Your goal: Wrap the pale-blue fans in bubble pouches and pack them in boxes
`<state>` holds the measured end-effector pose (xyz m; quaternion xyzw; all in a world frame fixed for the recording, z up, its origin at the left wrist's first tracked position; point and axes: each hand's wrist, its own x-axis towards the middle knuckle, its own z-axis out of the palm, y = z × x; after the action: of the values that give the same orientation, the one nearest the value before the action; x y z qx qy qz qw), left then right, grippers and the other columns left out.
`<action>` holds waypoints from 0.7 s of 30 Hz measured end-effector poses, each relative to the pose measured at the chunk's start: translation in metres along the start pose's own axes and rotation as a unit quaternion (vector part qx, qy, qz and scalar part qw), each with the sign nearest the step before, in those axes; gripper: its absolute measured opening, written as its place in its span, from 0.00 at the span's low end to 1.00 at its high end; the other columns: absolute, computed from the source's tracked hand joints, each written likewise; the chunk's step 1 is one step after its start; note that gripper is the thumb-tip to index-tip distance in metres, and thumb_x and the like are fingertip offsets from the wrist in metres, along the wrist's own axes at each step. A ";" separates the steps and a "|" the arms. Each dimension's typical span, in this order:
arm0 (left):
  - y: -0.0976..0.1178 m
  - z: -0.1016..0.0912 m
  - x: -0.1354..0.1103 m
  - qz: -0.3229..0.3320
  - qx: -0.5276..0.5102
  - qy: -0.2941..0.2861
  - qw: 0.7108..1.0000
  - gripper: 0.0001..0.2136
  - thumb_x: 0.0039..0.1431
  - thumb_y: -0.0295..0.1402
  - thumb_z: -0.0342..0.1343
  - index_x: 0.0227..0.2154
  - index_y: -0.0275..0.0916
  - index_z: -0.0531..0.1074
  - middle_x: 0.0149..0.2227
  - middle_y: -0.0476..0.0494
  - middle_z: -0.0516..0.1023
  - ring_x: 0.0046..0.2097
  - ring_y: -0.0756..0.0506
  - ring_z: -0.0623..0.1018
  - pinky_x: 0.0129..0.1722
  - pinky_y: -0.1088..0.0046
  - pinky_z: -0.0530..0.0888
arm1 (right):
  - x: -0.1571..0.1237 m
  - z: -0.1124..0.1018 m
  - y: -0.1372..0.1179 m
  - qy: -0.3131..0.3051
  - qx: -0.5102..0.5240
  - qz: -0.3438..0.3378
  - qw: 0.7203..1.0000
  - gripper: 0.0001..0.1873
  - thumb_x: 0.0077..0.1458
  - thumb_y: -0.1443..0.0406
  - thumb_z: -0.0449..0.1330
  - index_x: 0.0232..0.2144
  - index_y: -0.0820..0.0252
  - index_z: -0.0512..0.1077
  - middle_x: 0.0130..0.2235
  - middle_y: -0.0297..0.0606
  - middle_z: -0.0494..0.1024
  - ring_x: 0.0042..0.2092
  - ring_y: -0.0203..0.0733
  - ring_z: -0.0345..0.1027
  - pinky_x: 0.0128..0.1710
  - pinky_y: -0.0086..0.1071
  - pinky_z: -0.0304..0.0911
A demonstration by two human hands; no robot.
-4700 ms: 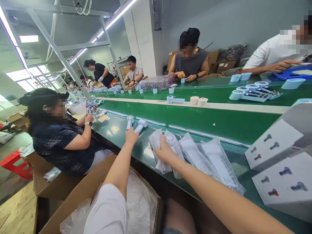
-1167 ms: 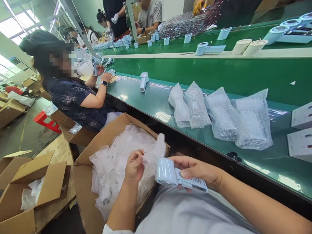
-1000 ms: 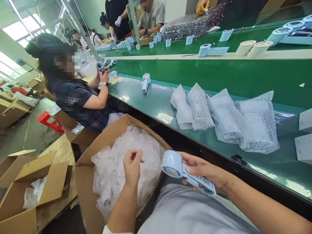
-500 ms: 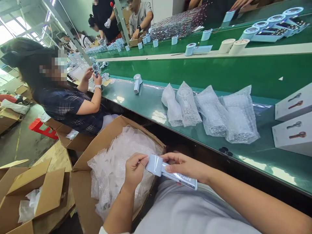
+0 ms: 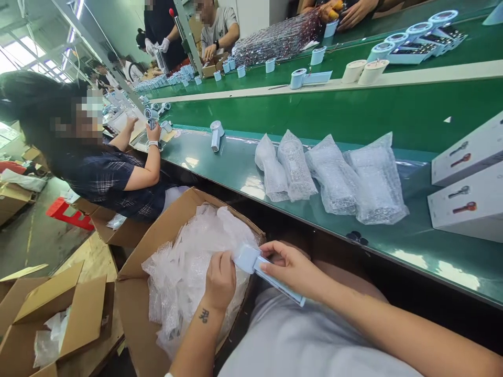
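Observation:
A pale blue handheld fan (image 5: 247, 258) is tilted above my lap, its round head toward the carton and its handle (image 5: 281, 283) slanting down to the right. My right hand (image 5: 288, 267) grips it around the top of the handle. At the left edge of the head, my left hand (image 5: 220, 277) is closed with fingers pressed together. Whatever those fingers pinch is hidden; a translucent blur shows near the head. Just behind lies a large carton (image 5: 131, 264) full of clear bubble bags (image 5: 184, 277).
Several bubble-wrapped fans (image 5: 334, 175) lie on the green bench (image 5: 243, 170), with printed white boxes (image 5: 471, 196) at right. Another fan (image 5: 216, 136) lies farther left. A co-worker (image 5: 118, 162) sits at left holding a fan. More people work across the conveyor (image 5: 314, 107).
The fan has turned in my right hand, so the handle's lettering no longer shows. My left hand has rotated, showing its inner wrist, and shifted slightly downward. The view has moved a little right.

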<state>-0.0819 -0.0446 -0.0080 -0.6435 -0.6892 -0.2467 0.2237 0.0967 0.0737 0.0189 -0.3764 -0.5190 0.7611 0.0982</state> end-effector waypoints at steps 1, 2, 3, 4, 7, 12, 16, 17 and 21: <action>0.001 0.005 -0.001 -0.025 0.010 -0.004 1.000 0.08 0.64 0.22 0.47 0.43 0.34 0.69 0.33 0.40 0.74 0.34 0.46 0.76 0.33 0.72 0.75 | 0.002 0.002 0.001 0.006 -0.014 0.009 1.000 0.19 0.47 0.62 0.67 0.42 0.57 0.68 0.23 0.26 0.70 0.22 0.32 0.63 0.21 0.26 0.61; 0.002 0.009 -0.001 -0.043 0.012 -0.011 0.999 0.08 0.65 0.23 0.47 0.41 0.35 0.69 0.32 0.42 0.74 0.32 0.46 0.76 0.31 0.72 0.75 | 0.005 0.004 0.001 0.014 -0.028 0.024 0.999 0.18 0.49 0.63 0.66 0.42 0.57 0.67 0.21 0.24 0.68 0.20 0.32 0.62 0.19 0.26 0.60; 0.004 0.011 0.001 -0.054 0.008 -0.018 0.998 0.07 0.65 0.23 0.46 0.39 0.36 0.69 0.30 0.43 0.74 0.31 0.47 0.76 0.30 0.73 0.74 | 0.007 0.006 0.002 0.023 -0.036 0.043 0.998 0.17 0.51 0.63 0.64 0.42 0.56 0.66 0.20 0.23 0.66 0.19 0.33 0.61 0.18 0.26 0.60; 0.007 0.012 0.003 -0.057 0.001 -0.023 0.998 0.07 0.65 0.23 0.46 0.38 0.36 0.69 0.29 0.44 0.74 0.29 0.47 0.75 0.29 0.73 0.74 | 0.008 0.006 0.002 0.030 -0.034 0.061 0.997 0.16 0.51 0.63 0.64 0.42 0.56 0.65 0.20 0.23 0.66 0.19 0.33 0.61 0.17 0.26 0.61; 0.017 0.003 0.010 -0.022 -0.033 0.000 0.999 0.06 0.64 0.22 0.48 0.40 0.36 0.68 0.28 0.45 0.74 0.30 0.47 0.75 0.30 0.73 0.74 | 0.009 0.003 0.001 0.014 0.056 0.084 0.995 0.20 0.50 0.62 0.65 0.43 0.54 0.62 0.33 0.31 0.73 0.24 0.34 0.66 0.17 0.29 0.67; 0.033 -0.008 0.004 0.044 -0.072 0.015 0.996 0.11 0.61 0.19 0.50 0.45 0.33 0.67 0.30 0.41 0.75 0.32 0.46 0.75 0.32 0.72 0.74 | 0.003 -0.005 -0.001 -0.020 0.166 0.100 0.981 0.38 0.44 0.62 0.69 0.57 0.50 0.60 0.47 0.40 0.71 0.33 0.42 0.74 0.20 0.35 0.71; 0.047 0.000 0.002 0.088 -0.147 -0.014 0.985 0.09 0.61 0.20 0.47 0.42 0.35 0.65 0.27 0.45 0.73 0.28 0.47 0.73 0.27 0.73 0.72 | 0.007 0.003 0.012 0.026 0.072 0.045 0.996 0.28 0.45 0.64 0.68 0.50 0.55 0.67 0.42 0.37 0.73 0.26 0.32 0.67 0.21 0.29 0.68; 0.050 0.003 0.006 0.085 -0.152 -0.003 0.985 0.09 0.61 0.20 0.47 0.42 0.36 0.65 0.27 0.45 0.73 0.28 0.47 0.73 0.27 0.73 0.71 | 0.008 0.006 0.015 0.027 0.045 0.027 0.998 0.27 0.45 0.64 0.68 0.48 0.55 0.66 0.40 0.34 0.73 0.24 0.30 0.64 0.20 0.27 0.66; 0.055 0.007 0.032 0.028 -0.122 0.026 0.992 0.09 0.60 0.20 0.46 0.41 0.36 0.65 0.29 0.43 0.73 0.30 0.46 0.74 0.29 0.71 0.71 | 0.006 0.010 0.015 -0.037 0.069 0.090 0.993 0.28 0.45 0.61 0.69 0.44 0.52 0.58 0.30 0.25 0.71 0.19 0.31 0.63 0.17 0.28 0.63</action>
<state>-0.0289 -0.0129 0.0098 -0.6783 -0.6296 -0.3395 0.1680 0.0897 0.0631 0.0046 -0.3851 -0.4328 0.8143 0.0356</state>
